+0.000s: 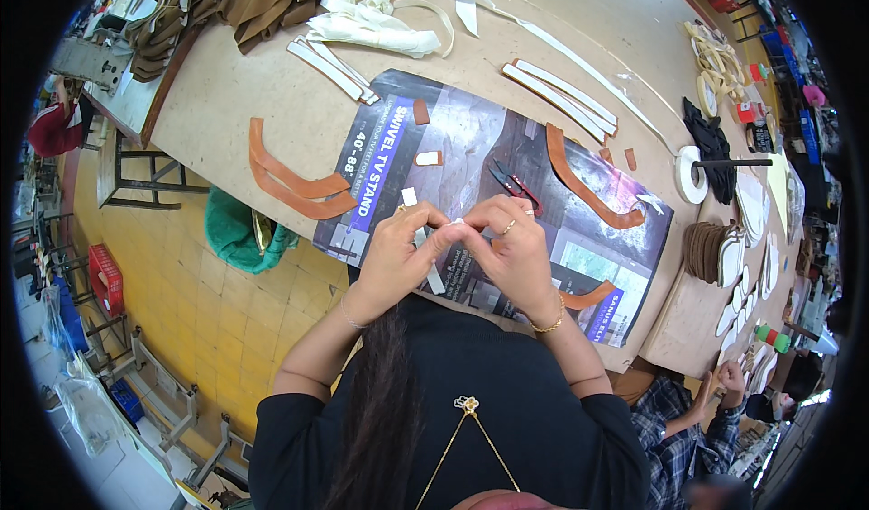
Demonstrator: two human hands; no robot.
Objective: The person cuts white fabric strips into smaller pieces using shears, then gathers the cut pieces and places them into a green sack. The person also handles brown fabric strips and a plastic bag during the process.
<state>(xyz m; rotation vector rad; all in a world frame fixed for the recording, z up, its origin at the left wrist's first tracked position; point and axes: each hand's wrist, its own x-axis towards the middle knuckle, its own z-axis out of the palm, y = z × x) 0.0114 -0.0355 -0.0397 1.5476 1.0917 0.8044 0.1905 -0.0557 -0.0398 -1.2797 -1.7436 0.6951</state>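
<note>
My left hand (pixel 398 252) and my right hand (pixel 518 252) meet fingertip to fingertip, both closed in a pinch. Between them shows a small white scrap (pixel 457 222), mostly covered by the fingers. A narrow white strip (pixel 435 280) lies under my left hand. Beneath both hands is a dark printed cardboard sheet (pixel 462 116). Just beyond my right hand lie thread snips (pixel 514 187) with red and black parts. Curved brown leather strips (pixel 579 182) rest to the right, and another brown strip (pixel 590 295) is partly behind my right wrist. A small brown piece with a white patch (pixel 428 159) sits farther up.
Curved brown pieces (pixel 303 193) lie at the table's left edge. White-faced strips (pixel 561 100), white fabric (pixel 380 21) and brown leather piles (pixel 272 3) are farther back. A white tape roll (pixel 692 175) stands right. A co-worker's hands (pixel 720 385) are at lower right; a green bin (pixel 237 234) stands left.
</note>
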